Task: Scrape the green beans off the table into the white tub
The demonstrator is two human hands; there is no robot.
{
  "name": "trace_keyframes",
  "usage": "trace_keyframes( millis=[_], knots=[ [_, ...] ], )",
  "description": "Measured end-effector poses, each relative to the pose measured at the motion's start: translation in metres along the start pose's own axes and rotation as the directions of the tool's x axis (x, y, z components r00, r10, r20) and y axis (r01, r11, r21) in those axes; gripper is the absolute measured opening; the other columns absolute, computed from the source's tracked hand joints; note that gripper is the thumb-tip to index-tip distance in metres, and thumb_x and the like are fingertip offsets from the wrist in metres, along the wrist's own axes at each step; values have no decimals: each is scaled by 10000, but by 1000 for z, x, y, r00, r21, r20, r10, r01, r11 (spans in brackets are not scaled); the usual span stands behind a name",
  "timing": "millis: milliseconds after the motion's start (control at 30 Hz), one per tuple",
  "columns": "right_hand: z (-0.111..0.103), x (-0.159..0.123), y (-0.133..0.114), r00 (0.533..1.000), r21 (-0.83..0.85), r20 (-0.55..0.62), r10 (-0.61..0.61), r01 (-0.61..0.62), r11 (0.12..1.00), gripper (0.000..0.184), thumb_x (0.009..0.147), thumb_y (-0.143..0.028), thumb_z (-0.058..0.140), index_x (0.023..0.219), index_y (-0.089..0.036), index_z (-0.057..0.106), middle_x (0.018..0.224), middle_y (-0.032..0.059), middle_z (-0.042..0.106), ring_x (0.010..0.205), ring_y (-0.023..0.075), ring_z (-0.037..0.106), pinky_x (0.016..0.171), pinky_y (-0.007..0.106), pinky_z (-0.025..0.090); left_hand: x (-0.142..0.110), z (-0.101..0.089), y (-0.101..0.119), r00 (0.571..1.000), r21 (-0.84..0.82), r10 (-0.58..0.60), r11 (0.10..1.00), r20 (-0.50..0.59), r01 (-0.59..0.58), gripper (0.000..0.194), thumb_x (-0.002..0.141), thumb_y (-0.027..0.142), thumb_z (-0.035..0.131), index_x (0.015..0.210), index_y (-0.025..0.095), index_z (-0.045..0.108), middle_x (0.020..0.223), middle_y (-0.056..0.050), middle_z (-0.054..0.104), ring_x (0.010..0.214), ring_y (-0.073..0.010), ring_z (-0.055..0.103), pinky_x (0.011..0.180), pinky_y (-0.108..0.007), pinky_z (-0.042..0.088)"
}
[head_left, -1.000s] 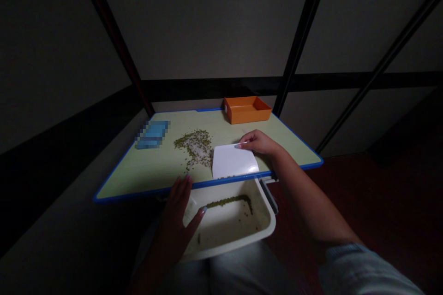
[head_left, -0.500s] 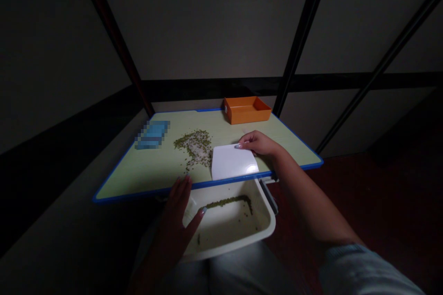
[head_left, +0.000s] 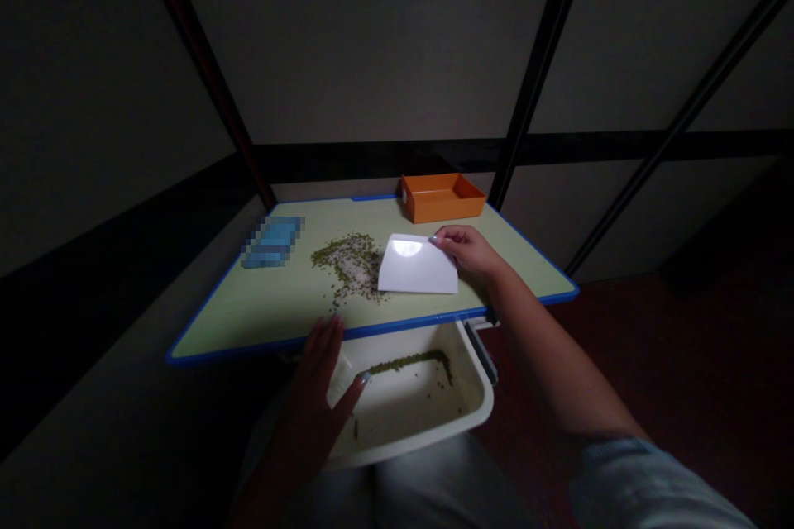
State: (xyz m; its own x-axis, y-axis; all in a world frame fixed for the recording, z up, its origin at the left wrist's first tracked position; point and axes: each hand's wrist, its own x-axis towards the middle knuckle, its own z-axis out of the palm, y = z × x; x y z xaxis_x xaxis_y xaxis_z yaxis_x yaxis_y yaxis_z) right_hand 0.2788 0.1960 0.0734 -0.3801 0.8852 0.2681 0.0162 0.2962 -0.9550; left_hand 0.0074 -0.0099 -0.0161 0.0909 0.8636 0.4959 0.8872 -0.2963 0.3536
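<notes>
My right hand (head_left: 465, 250) pinches the upper right corner of a white plastic scraper (head_left: 417, 269), a flat, shiny sheet, tilted above the table. Just left of it, partly behind its edge, a scattered pile of small green beans and pale grains (head_left: 353, 266) lies on the table. Nearer to me, my left hand (head_left: 319, 388) is open at the left end of a white basin (head_left: 428, 434), thumb stretched over its inside and fingertips by the table edge. Some green beans (head_left: 403, 363) lie in a line along the basin's far side.
The pale green table (head_left: 266, 306) has a blue rim. An orange bin (head_left: 443, 198) stands at its back right. A blurred blue item (head_left: 274, 241) lies at the left. The basin sits below the table's front edge, above my lap. Panelled walls rise behind.
My right hand has lifted the scraper away from the table's front edge and tilted it, moving it back toward the pile. My left hand and the basin have stayed put.
</notes>
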Motion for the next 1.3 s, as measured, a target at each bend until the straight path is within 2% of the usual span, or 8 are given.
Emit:
trace_keyframes(
  millis=[133,233,600,733,1000,1300],
  knots=[
    [-1,5,4,992,21,-122,-38,41,999,505,580,-641,734,645,-183,530,544,-45,464,486,78,363,461,224,238,0,-1,1,1000,-9,-1,1000,2,1,714,912,370,477,1520,318,108,1579,-83,296,1455,-281,226,1120,-526,335],
    [-3,7,6,986,18,-161,-35,38,999,528,570,-670,720,622,-196,493,527,-51,419,482,78,325,463,228,214,0,-2,2,1000,-5,-6,1000,11,6,719,911,362,482,1520,323,104,1578,-77,299,1454,-277,229,1122,-521,335],
    [-7,4,9,998,-133,55,-8,15,991,489,637,-645,673,583,-193,496,496,-57,358,486,81,288,484,246,198,0,-1,1,1000,-1,17,1000,-19,-17,719,906,341,487,1518,329,112,1573,-65,312,1446,-282,249,1110,-524,355],
    [-8,5,12,998,-194,60,-9,21,981,478,679,-650,632,597,-202,486,474,-64,331,483,91,297,477,244,205,0,0,1,1000,-14,11,1000,-20,-11,706,908,346,474,1519,320,119,1572,-73,315,1449,-283,241,1120,-532,335],
    [-10,7,7,997,-318,0,-76,72,945,448,692,-608,619,579,-192,496,558,-31,406,552,103,338,522,251,258,1,-2,3,1000,-13,14,1000,-24,-15,700,914,376,472,1518,322,123,1568,-69,324,1450,-273,239,1106,-519,365],
    [-7,6,10,996,-373,18,-86,87,924,420,738,-584,588,648,-175,563,594,-8,482,571,119,392,541,258,291,1,-2,3,1000,-6,2,1000,-15,-2,691,922,382,457,1520,316,116,1571,-76,315,1451,-275,239,1108,-517,360]
  ],
)
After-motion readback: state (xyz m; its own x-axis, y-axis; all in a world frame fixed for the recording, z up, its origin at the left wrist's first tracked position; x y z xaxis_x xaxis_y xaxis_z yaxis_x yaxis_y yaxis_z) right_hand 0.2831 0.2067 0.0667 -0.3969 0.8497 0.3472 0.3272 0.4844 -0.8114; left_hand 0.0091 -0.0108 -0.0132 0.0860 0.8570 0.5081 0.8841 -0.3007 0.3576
